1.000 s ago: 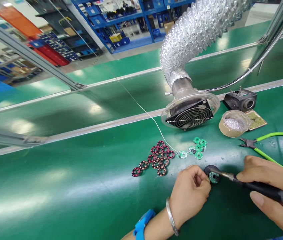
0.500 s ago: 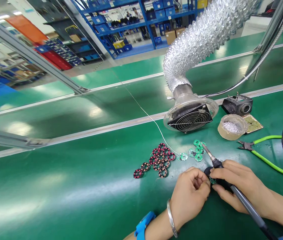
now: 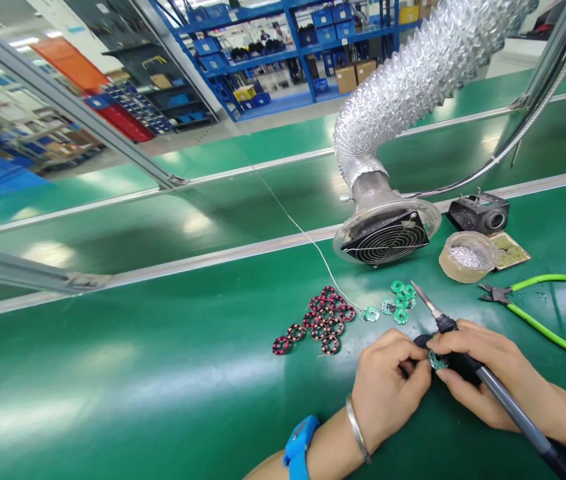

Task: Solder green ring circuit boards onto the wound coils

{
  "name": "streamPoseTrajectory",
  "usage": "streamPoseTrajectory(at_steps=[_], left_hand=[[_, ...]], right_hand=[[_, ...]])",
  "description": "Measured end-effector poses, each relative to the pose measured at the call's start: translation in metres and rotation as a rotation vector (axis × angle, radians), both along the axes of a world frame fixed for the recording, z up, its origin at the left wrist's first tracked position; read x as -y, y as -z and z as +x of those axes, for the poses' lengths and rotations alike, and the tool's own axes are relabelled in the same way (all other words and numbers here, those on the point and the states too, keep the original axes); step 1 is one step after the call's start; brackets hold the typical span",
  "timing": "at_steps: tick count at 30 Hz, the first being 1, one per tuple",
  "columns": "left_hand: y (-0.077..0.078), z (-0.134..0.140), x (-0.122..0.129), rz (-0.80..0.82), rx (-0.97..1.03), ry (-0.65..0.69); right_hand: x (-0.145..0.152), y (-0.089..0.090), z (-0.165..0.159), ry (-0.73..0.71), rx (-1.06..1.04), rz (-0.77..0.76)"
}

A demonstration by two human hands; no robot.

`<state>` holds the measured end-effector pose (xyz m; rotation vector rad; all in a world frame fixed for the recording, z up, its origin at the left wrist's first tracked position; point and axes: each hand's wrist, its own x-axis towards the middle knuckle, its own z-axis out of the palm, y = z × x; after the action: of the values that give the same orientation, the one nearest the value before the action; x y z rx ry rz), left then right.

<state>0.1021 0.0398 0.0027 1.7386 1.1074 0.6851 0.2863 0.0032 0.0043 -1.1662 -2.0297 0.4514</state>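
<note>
Over green bench (image 3: pixel 163 393), soldering iron (image 3: pixel 497 388) tip swung off circuit board (image 3: pixel 439 361), right hand (image 3: pixel 503 360) clamping iron, left hand (image 3: pixel 390 383) pinching board edge.

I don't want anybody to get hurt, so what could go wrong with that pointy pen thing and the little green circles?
The soldering iron in the right hand points its metal tip toward the loose green boards. If it is hot, which the picture cannot show, a forward bump might mark one. Also, the left hand and right hand crowd around one small round board, so it could slip or turn if nudged.
</note>
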Motion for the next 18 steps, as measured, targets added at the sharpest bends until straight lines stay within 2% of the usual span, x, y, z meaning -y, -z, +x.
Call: streamPoseTrajectory(at_steps=[4,9,11,15,18], left_hand=[[-0.004,-0.007,0.0,-0.039,-0.037,0.054],[-0.005,-0.02,0.001,0.299,-0.13,0.253],[-0.004,-0.022,-0.001,0.339,-0.117,0.253],[0.001,-0.022,-0.006,0.291,0.039,0.159],[0.007,-0.021,-0.007,0.352,0.118,0.173]], right_hand=[[0.0,0.001,0.0,0.026,-0.006,-0.007],[0.001,0.001,0.0,0.009,-0.008,-0.015],[0.001,0.002,-0.001,-0.001,0.003,-0.017],[-0.001,0.002,-0.003,-0.03,0.021,-0.018],[-0.003,0.002,-0.003,-0.042,0.013,-0.029]])
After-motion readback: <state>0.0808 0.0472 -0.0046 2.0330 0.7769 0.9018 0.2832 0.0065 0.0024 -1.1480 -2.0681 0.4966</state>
